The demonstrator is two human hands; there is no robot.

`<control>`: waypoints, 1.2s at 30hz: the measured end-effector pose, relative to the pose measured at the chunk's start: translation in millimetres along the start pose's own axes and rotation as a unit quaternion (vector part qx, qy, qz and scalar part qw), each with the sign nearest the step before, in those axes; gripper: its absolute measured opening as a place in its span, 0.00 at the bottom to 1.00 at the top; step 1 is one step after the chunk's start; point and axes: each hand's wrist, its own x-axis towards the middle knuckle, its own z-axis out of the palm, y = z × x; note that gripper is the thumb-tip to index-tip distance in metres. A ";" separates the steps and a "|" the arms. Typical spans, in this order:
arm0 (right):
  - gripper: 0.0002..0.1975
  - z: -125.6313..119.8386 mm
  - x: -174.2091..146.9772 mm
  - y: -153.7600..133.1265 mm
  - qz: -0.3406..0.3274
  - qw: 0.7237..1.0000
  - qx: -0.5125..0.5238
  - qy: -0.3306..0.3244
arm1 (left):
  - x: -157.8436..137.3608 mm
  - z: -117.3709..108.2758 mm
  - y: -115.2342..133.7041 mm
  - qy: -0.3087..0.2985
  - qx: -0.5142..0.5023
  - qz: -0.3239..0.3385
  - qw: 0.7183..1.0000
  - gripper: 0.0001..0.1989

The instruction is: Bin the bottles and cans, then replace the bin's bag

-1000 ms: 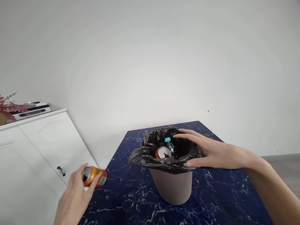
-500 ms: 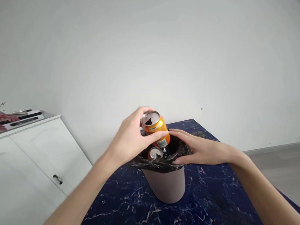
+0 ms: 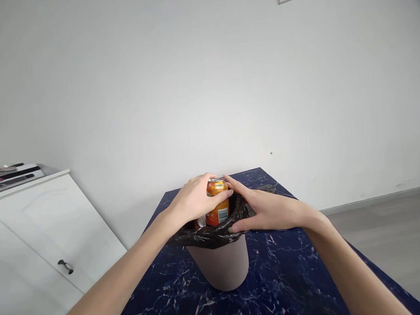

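Note:
My left hand (image 3: 195, 197) is wrapped round an orange drink can (image 3: 220, 215), thumb across its front. The can stands nearly upright, its lower end inside the mouth of a black garbage bag (image 3: 210, 238). That bag lines a grey-beige trash bin (image 3: 223, 268), folded over its rim. My right hand (image 3: 264, 208) clasps the bag at the right of the opening, thumb on the near edge and fingers reaching to the far side, fingertips close to the can. Another can (image 3: 201, 221) shows partly inside the bag, left of the held one. The bag's depth is hidden.
The bin stands on a dark blue marbled table (image 3: 278, 275), close to a white wall (image 3: 207, 83). To the left is a white cabinet (image 3: 59, 220) with a dark handle, items lying on top. Grey floor (image 3: 383, 233) shows at the right.
My left hand has lowered the orange can into the bag's mouth and brought it more upright. My right hand stays at the bag's edge. The view has shifted slightly.

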 end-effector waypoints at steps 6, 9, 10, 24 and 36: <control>0.65 1.4 0.2 2.8 -0.010 1.000 0.010 0.009 | 6.3 3.0 -1.6 0.030 0.025 -0.033 0.999 0.31; 0.67 2.7 1.2 4.4 -0.017 1.000 0.021 0.013 | 5.1 -1.6 -1.7 0.075 0.070 -0.047 0.994 0.34; 0.67 2.9 1.4 4.2 -0.018 0.999 0.023 0.012 | 4.2 -3.3 -1.8 0.084 0.082 -0.040 0.992 0.33; 0.68 4.7 2.0 5.3 -0.011 1.000 0.014 0.008 | -4.0 4.6 -29.0 -0.036 0.031 0.100 0.994 0.35; 0.57 -13.5 -2.9 33.1 -0.015 0.992 0.123 0.025 | -49.2 -20.3 -76.7 0.052 0.047 -0.077 0.995 0.39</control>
